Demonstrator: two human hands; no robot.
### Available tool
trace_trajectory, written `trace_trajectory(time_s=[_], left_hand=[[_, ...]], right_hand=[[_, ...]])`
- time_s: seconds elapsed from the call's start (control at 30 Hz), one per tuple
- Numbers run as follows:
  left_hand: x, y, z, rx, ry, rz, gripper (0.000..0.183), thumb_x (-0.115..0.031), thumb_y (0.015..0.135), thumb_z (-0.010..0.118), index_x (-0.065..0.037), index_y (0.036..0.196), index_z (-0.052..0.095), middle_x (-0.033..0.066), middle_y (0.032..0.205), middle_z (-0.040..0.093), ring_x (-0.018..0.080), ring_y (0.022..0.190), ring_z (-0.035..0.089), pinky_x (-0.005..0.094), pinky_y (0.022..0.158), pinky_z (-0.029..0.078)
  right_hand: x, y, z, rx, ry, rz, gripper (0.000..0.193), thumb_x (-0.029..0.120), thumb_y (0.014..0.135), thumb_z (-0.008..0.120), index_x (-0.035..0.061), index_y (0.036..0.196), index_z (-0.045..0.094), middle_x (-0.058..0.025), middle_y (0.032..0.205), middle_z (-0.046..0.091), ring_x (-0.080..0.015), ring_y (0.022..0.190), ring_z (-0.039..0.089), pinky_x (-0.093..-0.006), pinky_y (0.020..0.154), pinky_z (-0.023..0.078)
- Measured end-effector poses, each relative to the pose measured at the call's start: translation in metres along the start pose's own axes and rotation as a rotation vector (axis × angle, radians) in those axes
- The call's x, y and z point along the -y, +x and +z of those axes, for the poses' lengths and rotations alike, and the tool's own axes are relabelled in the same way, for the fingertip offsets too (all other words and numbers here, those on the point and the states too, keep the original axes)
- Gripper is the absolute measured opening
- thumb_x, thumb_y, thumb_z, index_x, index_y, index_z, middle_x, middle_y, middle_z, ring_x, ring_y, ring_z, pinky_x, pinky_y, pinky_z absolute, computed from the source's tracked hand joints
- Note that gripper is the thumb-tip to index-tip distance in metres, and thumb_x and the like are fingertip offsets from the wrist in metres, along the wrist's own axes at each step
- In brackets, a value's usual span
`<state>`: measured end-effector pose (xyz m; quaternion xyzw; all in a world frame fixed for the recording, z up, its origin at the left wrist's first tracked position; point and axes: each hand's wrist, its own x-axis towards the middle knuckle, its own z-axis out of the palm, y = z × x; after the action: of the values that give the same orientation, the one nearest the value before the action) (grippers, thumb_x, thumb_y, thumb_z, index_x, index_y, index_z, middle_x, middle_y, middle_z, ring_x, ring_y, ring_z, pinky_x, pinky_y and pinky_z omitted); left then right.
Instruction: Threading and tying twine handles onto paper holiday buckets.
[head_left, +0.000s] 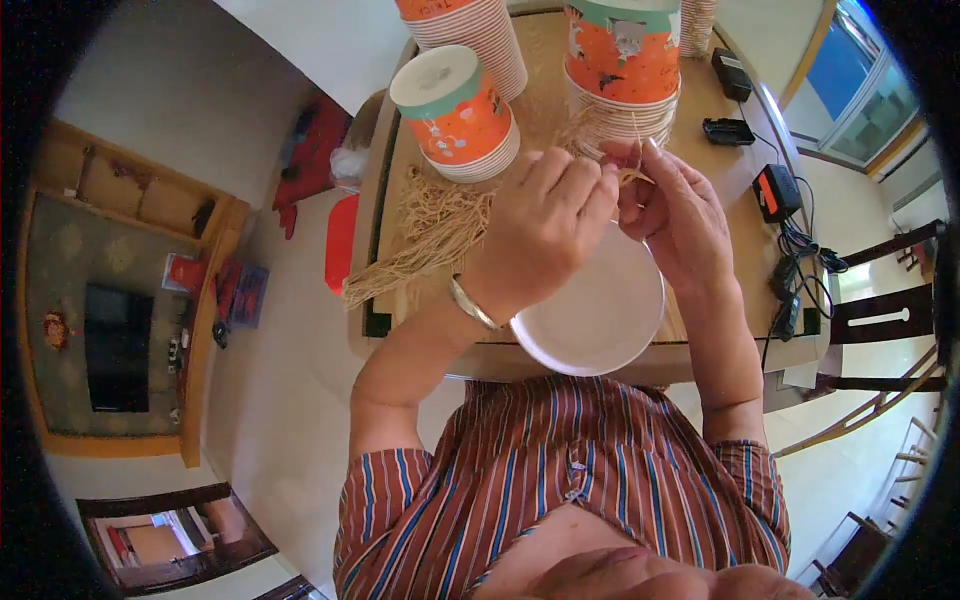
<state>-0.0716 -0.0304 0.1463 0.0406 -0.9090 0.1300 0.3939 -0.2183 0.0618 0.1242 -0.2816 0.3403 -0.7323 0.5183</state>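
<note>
Twine strand (636, 177): thin, tan, bent, above desk (735, 168), 1 o'clock from white round container (600, 325). Right hand (690, 215) nearly closed, thumb and fingers pinching strand. Left hand (550, 215) curled at it, fingertips partly hidden; hold can't be told. Strand's ends hard to make out.

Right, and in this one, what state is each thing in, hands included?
Left hand: fingers curled, exact grip hidden
Right hand: fingers bent, pinching a thin tan strand
Tan twine: loose, spread on the table
Left front cup stack: nested, upside down
Right cup stack: nested, upside down
White round container: partly hidden by the left hand
Black cables: tangled
Television: screen dark
</note>
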Motion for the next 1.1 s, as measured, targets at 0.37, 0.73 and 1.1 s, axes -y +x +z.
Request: trace_trajectory(time_s=[0.37,0.73,1.1], left_hand=[[0.009,-0.007,0.013,-0.003,-0.326,-0.157,0.013,-0.013,0.081,0.067,-0.003,0.086,0.061,0.0099,0.083,0.058,0.0264,0.079,0.056,0.0387,0.07,0.047],[0.023,0.006,-0.006,0.152,-0.821,-0.598,0.049,-0.04,0.098,0.053,0.0,0.071,0.054,0.0124,0.057,0.042,0.0211,0.052,0.041,0.0352,0.05,0.036],[0.024,-0.008,0.005,0.224,-1.004,-0.721,0.03,-0.023,0.099,0.055,-0.001,0.079,0.053,0.0025,0.059,0.049,0.0082,0.057,0.05,0.028,0.051,0.041]], right_hand=[[0.002,0.008,-0.008,-0.079,-0.041,-0.102,0.022,0.018,0.097,0.058,0.0005,0.106,0.067,-0.0012,0.077,0.064,-0.0052,0.052,0.048,-0.0186,0.047,0.039],[-0.003,0.003,0.002,-0.007,-0.691,-0.187,0.015,0.012,0.095,0.059,0.0053,0.1,0.072,0.003,0.069,0.058,-0.004,0.057,0.049,-0.0198,0.049,0.039],[-0.013,0.003,0.001,0.056,-0.877,-0.406,0.01,0.006,0.09,0.062,0.0012,0.098,0.068,-0.0002,0.07,0.057,-0.0066,0.063,0.051,-0.0231,0.056,0.044]])
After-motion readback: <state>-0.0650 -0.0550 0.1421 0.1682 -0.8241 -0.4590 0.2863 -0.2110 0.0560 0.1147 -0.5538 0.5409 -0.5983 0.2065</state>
